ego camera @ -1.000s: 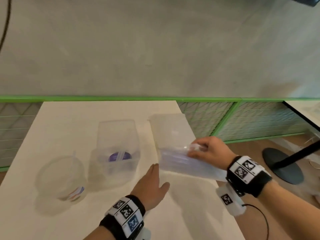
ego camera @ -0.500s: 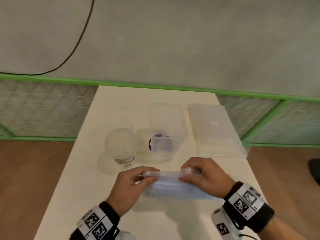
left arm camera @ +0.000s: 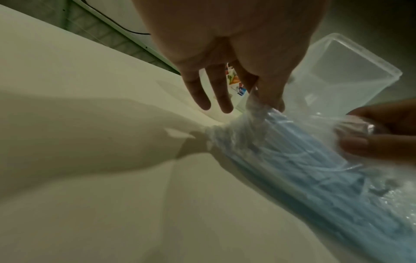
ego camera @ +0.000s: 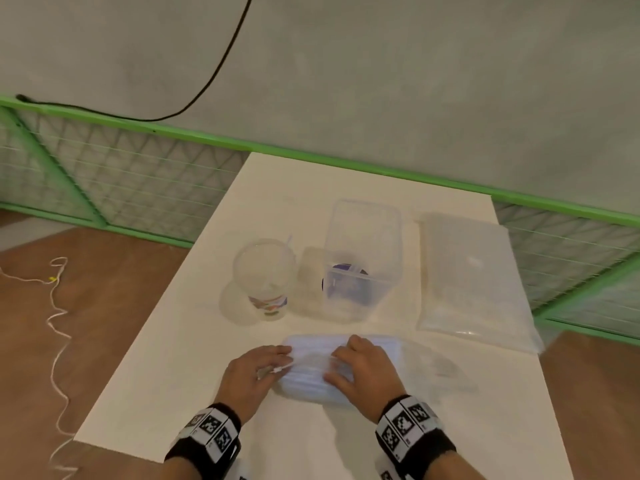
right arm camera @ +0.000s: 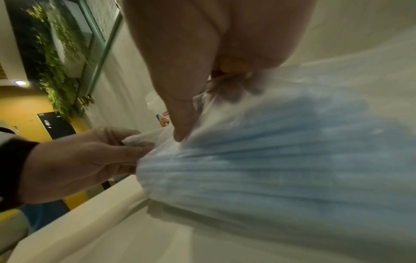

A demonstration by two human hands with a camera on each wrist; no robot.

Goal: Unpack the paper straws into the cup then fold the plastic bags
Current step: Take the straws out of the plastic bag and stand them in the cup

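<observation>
White surface (ego camera: 194, 375), near edge: bag of blue paper straws (ego camera: 311, 372) lies flat, left hand (ego camera: 251, 375) and right hand (ego camera: 363, 370) fingers pinching its gathered end; abrupt tear would likely scatter straws short of the cup (ego camera: 265, 275).

Two bare hands, the left hand (ego camera: 254, 372) and the right hand (ego camera: 363, 374). Each wrist wears a black band carrying white squares printed with black-and-white marker patterns.
</observation>
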